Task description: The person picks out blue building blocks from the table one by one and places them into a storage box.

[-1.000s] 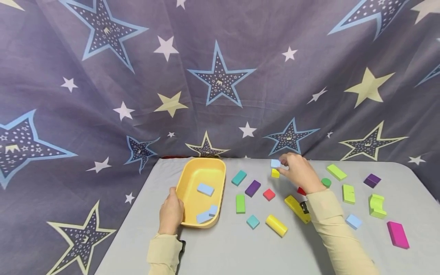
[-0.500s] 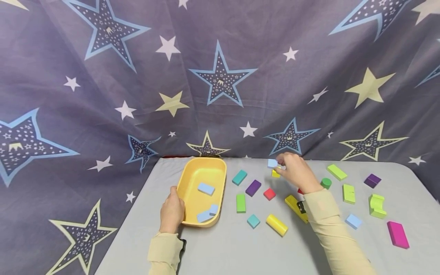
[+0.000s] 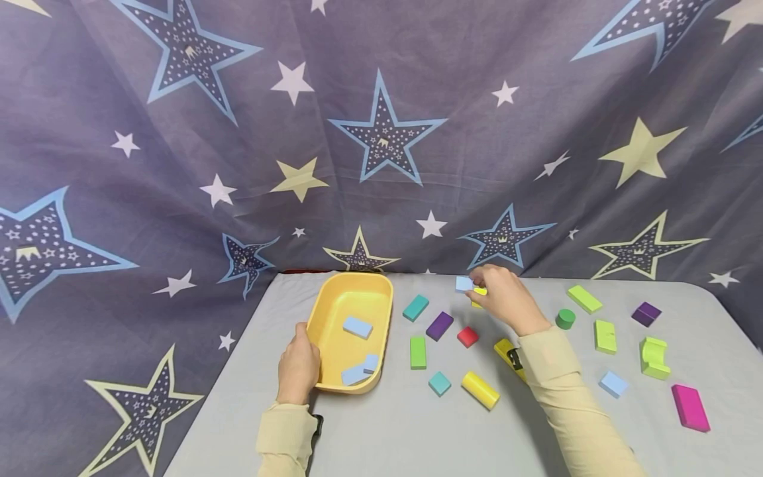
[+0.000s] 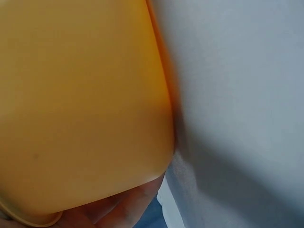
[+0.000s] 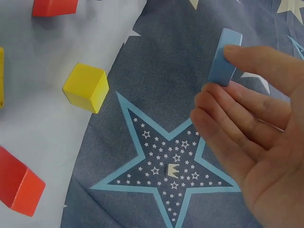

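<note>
My right hand (image 3: 505, 299) pinches a light blue block (image 5: 224, 57) between thumb and fingers near the table's far edge. In the head view this blue block overlaps a yellow cube (image 5: 86, 87) just behind the hand, and the right wrist view shows the two apart. My left hand (image 3: 299, 366) grips the near left side of a yellow plastic basin (image 4: 85, 104), its fingers beneath the wall in the left wrist view. Inside the basin lie a blue block (image 3: 357, 327) and, at the near end, two more blue pieces (image 3: 356, 375), one against the other.
Between basin and right arm lie teal blocks (image 3: 415, 308), a purple block (image 3: 439, 326), a green block (image 3: 418, 352), a red block (image 3: 467, 336) and a yellow cylinder (image 3: 479, 391). Farther right are lime blocks (image 3: 605, 336), a green cylinder (image 3: 565, 318) and a magenta block (image 3: 691, 407). A star-patterned cloth (image 3: 381, 218) hangs behind.
My right hand has moved left with the blue block, away from above the yellow cube. My left hand keeps its grip on the basin, which stays in place.
</note>
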A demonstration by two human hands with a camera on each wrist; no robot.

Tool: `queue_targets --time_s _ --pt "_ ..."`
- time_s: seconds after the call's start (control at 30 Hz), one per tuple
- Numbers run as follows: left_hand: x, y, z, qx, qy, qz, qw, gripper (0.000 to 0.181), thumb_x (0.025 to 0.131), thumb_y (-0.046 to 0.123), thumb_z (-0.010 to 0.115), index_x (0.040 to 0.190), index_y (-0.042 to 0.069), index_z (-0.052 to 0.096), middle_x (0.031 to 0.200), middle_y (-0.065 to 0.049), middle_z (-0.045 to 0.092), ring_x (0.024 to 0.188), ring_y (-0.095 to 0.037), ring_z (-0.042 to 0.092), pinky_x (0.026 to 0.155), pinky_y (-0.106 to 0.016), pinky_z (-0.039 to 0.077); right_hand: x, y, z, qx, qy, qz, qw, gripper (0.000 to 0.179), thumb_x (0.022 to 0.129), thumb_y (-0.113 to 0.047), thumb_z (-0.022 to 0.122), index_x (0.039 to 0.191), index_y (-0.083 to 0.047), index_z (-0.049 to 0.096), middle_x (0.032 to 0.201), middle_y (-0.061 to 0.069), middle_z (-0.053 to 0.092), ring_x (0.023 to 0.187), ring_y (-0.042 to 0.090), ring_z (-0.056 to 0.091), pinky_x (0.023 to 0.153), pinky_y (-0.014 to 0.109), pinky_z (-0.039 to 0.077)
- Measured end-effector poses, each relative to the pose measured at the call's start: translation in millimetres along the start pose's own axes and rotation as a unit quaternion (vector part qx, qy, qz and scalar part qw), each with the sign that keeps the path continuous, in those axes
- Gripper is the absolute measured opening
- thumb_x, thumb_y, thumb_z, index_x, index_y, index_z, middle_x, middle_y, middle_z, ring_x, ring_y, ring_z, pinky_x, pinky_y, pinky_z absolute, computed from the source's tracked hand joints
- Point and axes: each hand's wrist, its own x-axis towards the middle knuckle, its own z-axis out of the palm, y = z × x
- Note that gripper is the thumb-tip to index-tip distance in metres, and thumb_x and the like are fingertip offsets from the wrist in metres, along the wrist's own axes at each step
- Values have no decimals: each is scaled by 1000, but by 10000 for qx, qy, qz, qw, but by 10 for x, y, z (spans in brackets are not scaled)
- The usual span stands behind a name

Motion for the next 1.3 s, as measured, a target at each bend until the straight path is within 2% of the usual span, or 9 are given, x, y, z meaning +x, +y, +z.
queue_targets --time_s 0.7,1.3 --pt "-9 5 -13 -36 -28 74 10000 38 98 4 41 136 -2 41 101 -30 66 83 -47 66 72 -57 50 36 -110 71 -168 -235 -94 9995 30 82 -13 79 106 4 71 99 15 72 92 29 68 83 45 55" --pt "-1 -3 -8 -10 -87 28 10000 38 100 5 39 137 -2 39 107 -30 65 87 -49 65 76 -58 50 27 -226 69 -273 -155 -369 9988 26 82 -11 79 102 3 72 94 13 70 87 26 66 79 43 55"
